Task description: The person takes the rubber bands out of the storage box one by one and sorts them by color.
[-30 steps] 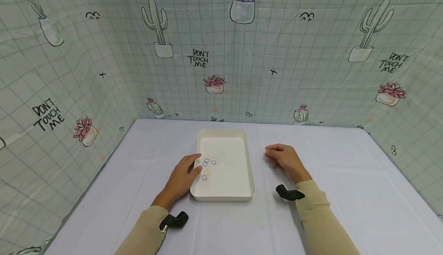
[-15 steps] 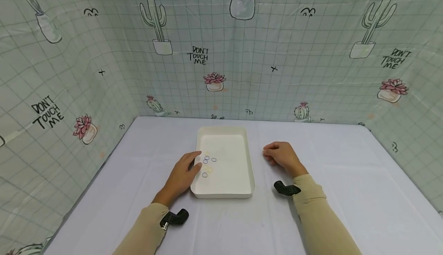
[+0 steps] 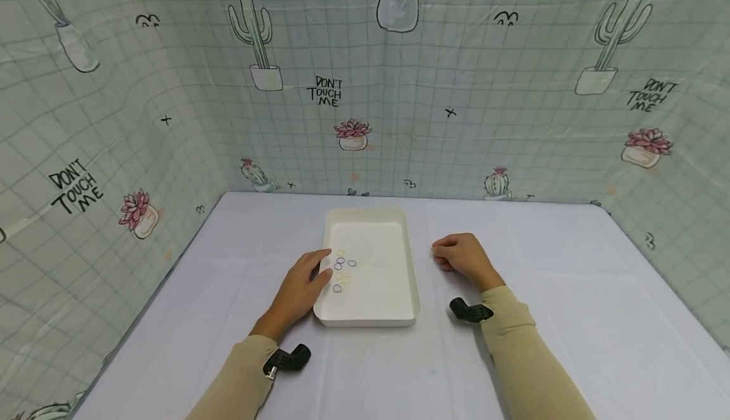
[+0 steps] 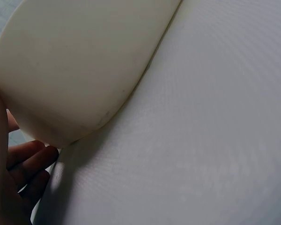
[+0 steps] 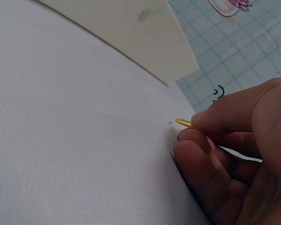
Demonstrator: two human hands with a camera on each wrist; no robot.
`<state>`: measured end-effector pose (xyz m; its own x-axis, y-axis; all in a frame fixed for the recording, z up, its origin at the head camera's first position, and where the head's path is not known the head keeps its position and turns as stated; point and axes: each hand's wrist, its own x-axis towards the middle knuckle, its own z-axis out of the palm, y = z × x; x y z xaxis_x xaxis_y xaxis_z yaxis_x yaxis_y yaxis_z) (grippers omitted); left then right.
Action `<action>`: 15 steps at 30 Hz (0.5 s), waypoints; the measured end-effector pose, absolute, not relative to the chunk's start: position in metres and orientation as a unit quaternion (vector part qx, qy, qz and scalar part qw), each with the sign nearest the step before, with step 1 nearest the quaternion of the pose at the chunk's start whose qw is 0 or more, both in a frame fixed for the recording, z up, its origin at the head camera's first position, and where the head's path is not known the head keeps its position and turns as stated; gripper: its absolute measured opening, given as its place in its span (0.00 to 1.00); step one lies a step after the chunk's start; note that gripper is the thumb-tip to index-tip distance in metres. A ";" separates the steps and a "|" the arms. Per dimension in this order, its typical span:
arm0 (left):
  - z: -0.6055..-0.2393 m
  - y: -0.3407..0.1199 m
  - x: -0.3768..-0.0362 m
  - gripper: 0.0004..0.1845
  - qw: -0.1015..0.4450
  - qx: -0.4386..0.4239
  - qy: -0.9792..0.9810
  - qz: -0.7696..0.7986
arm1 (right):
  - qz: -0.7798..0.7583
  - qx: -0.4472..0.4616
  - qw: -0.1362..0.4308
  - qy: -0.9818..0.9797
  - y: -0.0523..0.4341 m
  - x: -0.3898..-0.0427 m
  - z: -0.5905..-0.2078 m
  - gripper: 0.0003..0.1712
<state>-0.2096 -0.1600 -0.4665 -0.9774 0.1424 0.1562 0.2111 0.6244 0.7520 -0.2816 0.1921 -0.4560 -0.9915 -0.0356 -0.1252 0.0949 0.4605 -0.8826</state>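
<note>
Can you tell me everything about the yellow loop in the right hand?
The yellow loop is thin and bright, perhaps a rubber band. The right hand pinches it between its fingertips, so only one narrow, rounded end pokes out; the rest is hidden. It is to the right of the tray, apart from it. I can't tell whether it touches the white cloth.

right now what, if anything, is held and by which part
The right hand pinches a yellow band behind its protruding loop; the left hand holds the tray by its left rim.
</note>
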 end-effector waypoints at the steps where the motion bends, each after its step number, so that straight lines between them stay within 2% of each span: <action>1: -0.467 -0.160 -0.210 0.26 0.040 -0.097 -0.900 -0.422 | -0.516 0.015 0.064 0.854 0.192 -0.282 -0.456 0.13; 15: -0.468 -0.160 -0.210 0.26 0.042 -0.097 -0.900 -0.423 | -0.483 0.006 0.048 0.874 0.192 -0.280 -0.457 0.12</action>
